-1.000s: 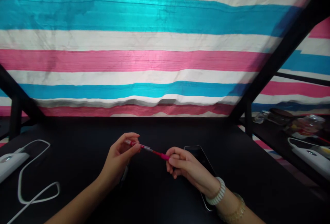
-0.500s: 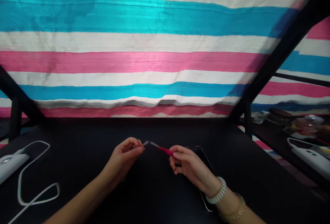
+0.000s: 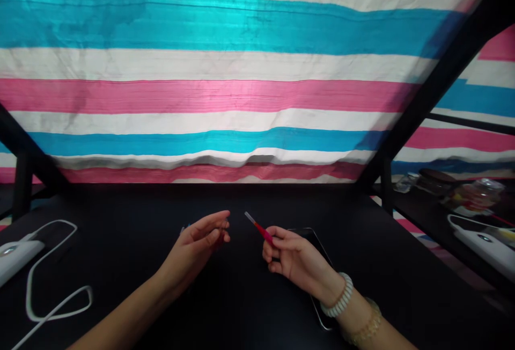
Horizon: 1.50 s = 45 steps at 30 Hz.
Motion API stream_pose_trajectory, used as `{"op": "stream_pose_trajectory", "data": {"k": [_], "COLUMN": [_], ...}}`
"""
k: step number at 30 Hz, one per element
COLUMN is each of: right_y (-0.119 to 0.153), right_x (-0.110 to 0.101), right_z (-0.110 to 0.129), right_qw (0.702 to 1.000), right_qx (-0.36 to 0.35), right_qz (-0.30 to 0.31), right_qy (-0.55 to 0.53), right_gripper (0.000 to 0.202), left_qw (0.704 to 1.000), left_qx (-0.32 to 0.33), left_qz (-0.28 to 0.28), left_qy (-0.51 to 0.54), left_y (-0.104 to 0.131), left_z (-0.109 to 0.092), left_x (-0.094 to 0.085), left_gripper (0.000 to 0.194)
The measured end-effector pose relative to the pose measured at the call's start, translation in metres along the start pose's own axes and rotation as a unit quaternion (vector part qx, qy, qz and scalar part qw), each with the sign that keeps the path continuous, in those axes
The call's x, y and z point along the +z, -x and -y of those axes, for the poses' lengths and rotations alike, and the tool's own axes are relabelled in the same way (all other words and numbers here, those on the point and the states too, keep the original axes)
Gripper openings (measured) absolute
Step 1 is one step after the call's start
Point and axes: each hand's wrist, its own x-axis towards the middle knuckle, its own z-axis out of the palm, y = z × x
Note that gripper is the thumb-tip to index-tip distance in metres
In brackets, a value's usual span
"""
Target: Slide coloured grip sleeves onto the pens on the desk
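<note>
My right hand (image 3: 292,253) pinches a slim red pen-like tool (image 3: 263,233) with a clear tip that points up and to the left. To its left, my left hand (image 3: 199,237) has its fingers bent round something small, thin and partly see-through, too blurred to name. A bluish end of something shows behind the back of that hand. The two hands are apart, above the black table (image 3: 241,296). Under my right wrist lies a dark phone or tablet (image 3: 316,240) with a pale rim, partly covered.
On the left, a white device (image 3: 20,259) has a looping white cable (image 3: 60,315). A black side shelf (image 3: 426,216) at the right holds a clear jar (image 3: 478,194) and another white device (image 3: 486,242). Black frame bars slant up on both sides before a striped sheet (image 3: 225,97).
The red tool's tip has swung upward and away from my left hand. My left fingers have shifted, with the index finger now stretched out, and the thin item there has turned.
</note>
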Motion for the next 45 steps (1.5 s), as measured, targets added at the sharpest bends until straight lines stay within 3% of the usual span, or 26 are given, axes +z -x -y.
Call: {"op": "stream_pose_trajectory", "data": {"k": [9, 16, 22, 27, 34, 40, 45], "right_y": [0.005, 0.005, 0.005, 0.008, 0.01, 0.007, 0.009], "right_x": [0.004, 0.004, 0.007, 0.013, 0.02, 0.015, 0.014], "right_z": [-0.001, 0.0, 0.0, -0.003, 0.003, 0.007, 0.009], "right_qw": [0.996, 0.992, 0.99, 0.974, 0.923, 0.892, 0.875], "right_qx": [-0.048, -0.088, -0.095, -0.107, -0.166, -0.227, -0.263], "right_qz": [0.007, 0.001, 0.038, 0.055, -0.025, -0.105, -0.132], "right_qy": [0.076, 0.087, 0.098, 0.192, 0.347, 0.377, 0.383], "right_gripper": [0.031, 0.02, 0.013, 0.016, 0.017, 0.014, 0.014], "left_qw": [0.999, 0.998, 0.995, 0.992, 0.966, 0.928, 0.892], "left_qx": [0.012, 0.01, 0.034, 0.046, 0.078, 0.142, 0.17], "left_qz": [0.014, 0.021, 0.042, 0.05, 0.058, 0.032, 0.003], "left_qy": [-0.034, -0.057, -0.079, -0.108, -0.238, -0.342, -0.419], "left_y": [0.002, 0.004, 0.005, 0.005, 0.009, 0.011, 0.013], "left_z": [-0.001, 0.0, -0.001, -0.001, -0.008, -0.008, -0.008], "left_x": [0.004, 0.005, 0.005, 0.005, 0.009, 0.011, 0.01], "left_gripper": [0.035, 0.027, 0.021, 0.018, 0.014, 0.01, 0.012]}}
